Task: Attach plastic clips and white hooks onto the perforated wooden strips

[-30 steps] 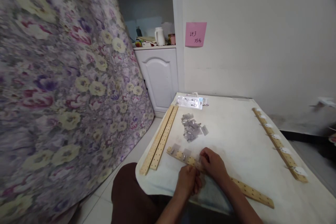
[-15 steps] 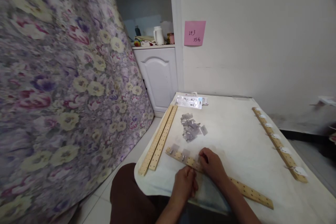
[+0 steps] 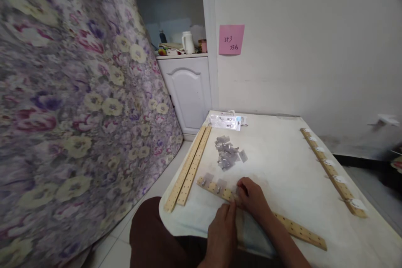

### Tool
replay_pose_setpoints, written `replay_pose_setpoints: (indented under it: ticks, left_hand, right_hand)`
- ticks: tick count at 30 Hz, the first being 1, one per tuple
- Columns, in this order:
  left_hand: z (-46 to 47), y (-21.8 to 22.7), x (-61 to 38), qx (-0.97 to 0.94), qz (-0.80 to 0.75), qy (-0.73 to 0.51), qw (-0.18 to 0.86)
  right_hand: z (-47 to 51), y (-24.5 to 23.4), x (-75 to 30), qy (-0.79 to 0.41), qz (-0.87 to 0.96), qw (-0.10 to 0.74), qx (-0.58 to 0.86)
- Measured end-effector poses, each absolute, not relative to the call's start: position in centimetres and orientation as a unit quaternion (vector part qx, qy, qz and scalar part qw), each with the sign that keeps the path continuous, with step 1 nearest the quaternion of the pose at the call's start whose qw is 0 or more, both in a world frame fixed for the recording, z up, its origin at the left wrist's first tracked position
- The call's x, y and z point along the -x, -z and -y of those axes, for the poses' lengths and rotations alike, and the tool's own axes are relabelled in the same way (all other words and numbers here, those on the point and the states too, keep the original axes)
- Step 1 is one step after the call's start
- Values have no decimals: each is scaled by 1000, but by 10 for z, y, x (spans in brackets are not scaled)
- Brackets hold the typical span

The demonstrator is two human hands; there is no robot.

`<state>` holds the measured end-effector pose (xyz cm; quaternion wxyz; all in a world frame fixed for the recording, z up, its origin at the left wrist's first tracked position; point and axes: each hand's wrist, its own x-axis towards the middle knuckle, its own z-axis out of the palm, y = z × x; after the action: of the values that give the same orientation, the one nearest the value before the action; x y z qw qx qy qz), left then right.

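A wooden strip with rows of holes [image 3: 301, 231] slants across the near part of the table under my hands. Two clear square plates with small metal hooks [image 3: 220, 186] sit on its left end. My right hand [image 3: 256, 201] is closed in a pinch over the strip, on a third clear hook plate [image 3: 235, 189] that its fingers partly hide. Against the strip's near edge, my left hand [image 3: 222, 230] is closed, its fingertips pressed together on the wood. Beyond them lies a loose pile of clear hook plates [image 3: 226, 155].
Two more holed strips [image 3: 191, 167] lie side by side along the left edge. At the right, another strip [image 3: 341, 188] carries several white hook pieces. Clear blister packaging [image 3: 224, 122] rests at the back, below a pink note [image 3: 231, 39] on the wall.
My left hand has risen from below the strip to its near edge, fingers now stretched to the wood. The right hand stays almost in place at the hook plate.
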<state>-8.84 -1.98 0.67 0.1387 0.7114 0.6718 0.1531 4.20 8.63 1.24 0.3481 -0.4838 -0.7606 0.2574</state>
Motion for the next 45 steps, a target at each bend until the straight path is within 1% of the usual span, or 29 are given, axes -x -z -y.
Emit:
replay_pose_setpoints:
  ticks: [5, 16, 24, 28, 35, 37, 42, 45]
  left_hand:
    - [19, -7, 88, -721, -672, -115, 123]
    - [20, -10, 87, -728, -673, -87, 101]
    - [19, -8, 87, -737, -668, -78, 66]
    - [16, -9, 90, -731, -669, -114, 78]
    - [0, -25, 96, -680, -656, -290, 152]
    - [-3, -24, 97, -693, -640, -298, 148]
    - [-5, -14, 99, -729, -620, -270, 103]
    - [-5, -11, 99, -731, -621, -264, 98]
  right_hand:
    - [-87, -12, -42, -256, 756, 356, 486]
    - [-86, -12, -42, -255, 759, 346, 489]
    - [-85, -11, -41, -255, 753, 337, 504]
    - [-84, -12, -42, -257, 752, 332, 508]
    - [-81, -16, -41, -269, 743, 332, 515]
    - [-81, -17, -41, -275, 741, 333, 514]
    - [-82, -16, -43, -294, 734, 343, 507]
    - [-82, -15, -44, -299, 736, 351, 496]
